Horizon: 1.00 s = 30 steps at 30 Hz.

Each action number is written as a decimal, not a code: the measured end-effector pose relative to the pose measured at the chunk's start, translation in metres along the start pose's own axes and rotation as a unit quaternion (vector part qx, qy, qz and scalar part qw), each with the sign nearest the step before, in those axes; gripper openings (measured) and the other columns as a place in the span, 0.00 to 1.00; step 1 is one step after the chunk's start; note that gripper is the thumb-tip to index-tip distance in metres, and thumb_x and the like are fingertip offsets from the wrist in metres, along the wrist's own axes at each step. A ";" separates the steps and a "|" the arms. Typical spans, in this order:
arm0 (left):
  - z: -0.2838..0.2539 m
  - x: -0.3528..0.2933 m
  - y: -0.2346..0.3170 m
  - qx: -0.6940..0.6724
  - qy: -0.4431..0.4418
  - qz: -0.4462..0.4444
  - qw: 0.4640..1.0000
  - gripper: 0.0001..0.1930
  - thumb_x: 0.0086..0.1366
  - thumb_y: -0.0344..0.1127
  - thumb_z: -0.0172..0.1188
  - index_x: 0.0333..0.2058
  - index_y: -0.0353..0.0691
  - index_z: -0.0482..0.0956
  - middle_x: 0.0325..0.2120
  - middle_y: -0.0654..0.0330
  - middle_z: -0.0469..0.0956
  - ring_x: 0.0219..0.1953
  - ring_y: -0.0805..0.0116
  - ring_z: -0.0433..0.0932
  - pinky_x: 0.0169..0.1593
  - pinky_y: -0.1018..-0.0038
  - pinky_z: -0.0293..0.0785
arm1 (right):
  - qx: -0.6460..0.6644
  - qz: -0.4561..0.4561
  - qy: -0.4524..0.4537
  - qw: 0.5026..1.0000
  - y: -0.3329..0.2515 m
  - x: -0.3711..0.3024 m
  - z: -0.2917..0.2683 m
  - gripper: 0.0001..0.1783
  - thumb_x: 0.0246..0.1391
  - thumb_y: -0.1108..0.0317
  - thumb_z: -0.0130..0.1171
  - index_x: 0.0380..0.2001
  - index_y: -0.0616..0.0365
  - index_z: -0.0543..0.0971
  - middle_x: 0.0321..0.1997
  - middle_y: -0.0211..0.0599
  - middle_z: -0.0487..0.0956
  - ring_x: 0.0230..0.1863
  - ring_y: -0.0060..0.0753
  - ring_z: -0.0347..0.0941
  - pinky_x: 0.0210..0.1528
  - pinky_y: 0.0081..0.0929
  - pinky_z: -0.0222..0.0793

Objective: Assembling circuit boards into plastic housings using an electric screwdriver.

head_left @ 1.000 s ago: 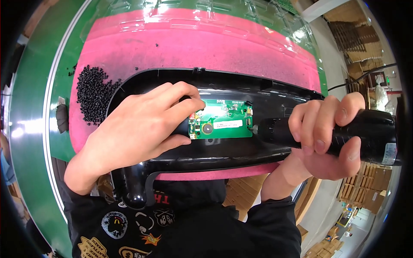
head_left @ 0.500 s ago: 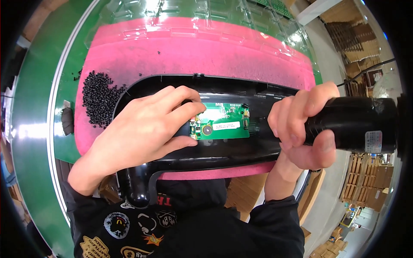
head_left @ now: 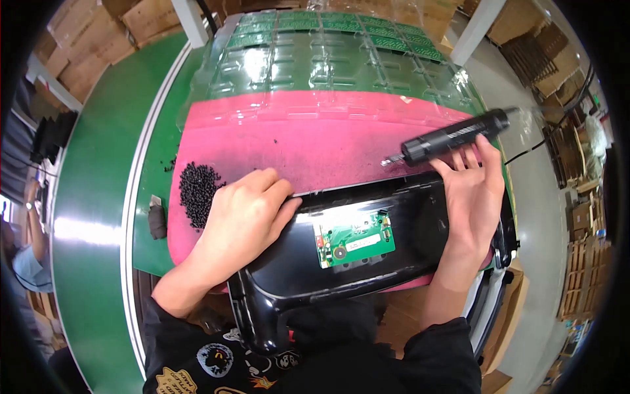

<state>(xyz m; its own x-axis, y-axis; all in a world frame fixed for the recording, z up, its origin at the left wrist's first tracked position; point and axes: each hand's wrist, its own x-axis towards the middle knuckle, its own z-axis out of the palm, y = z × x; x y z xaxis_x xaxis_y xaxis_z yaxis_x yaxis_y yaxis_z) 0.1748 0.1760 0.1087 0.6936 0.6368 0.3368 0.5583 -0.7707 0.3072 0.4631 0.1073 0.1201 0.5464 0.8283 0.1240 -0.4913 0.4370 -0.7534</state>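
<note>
A black electric screwdriver lies slanted across the fingers of my right hand, its bit pointing left above the pink mat. Below it, a long black plastic housing rests with its hollow side up. Inside the housing sits a green circuit board with a white label and small components. My left hand is closed at the housing's far left rim, thumb and fingertips at the edge; the curled fingers are partly hidden.
A heap of small black screws lies left on the pink mat. Behind it, a clear plastic tray holds green boards at its far end. A dark cable hangs at the right. Another person's arm shows far left.
My left hand has gone from the circuit board to the housing's far rim. My right hand has swung the screwdriver away from the board, toward the far right. The view has shifted.
</note>
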 end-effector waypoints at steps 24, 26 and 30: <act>-0.054 -0.151 -0.032 -0.304 0.542 -0.262 0.738 0.09 0.59 0.37 0.61 0.36 0.42 0.83 0.30 0.62 0.80 0.31 0.63 0.75 0.38 0.67 0.71 | -0.766 0.126 0.449 0.442 0.063 -0.340 -0.470 0.49 0.48 0.48 0.65 0.63 0.70 0.57 0.67 0.62 0.59 0.67 0.60 0.57 0.63 0.54 0.58; -0.053 -0.155 -0.019 -0.351 0.539 -0.215 0.735 0.09 0.57 0.36 0.62 0.36 0.42 0.83 0.31 0.62 0.81 0.33 0.62 0.76 0.40 0.65 0.71 | -0.730 0.243 0.433 0.469 0.088 -0.345 -0.431 0.42 0.52 0.44 0.60 0.63 0.60 0.62 0.67 0.50 0.63 0.67 0.52 0.59 0.63 0.52 0.59; -0.068 -0.154 -0.005 -0.446 0.510 -0.118 0.726 0.10 0.52 0.34 0.63 0.35 0.42 0.83 0.34 0.61 0.82 0.36 0.61 0.77 0.44 0.63 0.70 | -0.723 0.230 0.438 0.483 0.084 -0.340 -0.445 0.30 0.59 0.49 0.54 0.60 0.52 0.69 0.64 0.44 0.68 0.64 0.48 0.63 0.60 0.49 0.64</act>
<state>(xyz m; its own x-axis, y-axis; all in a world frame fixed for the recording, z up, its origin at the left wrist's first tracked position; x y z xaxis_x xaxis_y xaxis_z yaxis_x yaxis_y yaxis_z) 0.0339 0.0836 0.1154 -0.3251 0.7865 0.5251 -0.2264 -0.6038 0.7643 0.5375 -0.2938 -0.2732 0.9931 -0.0216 -0.1154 -0.0569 -0.9481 -0.3128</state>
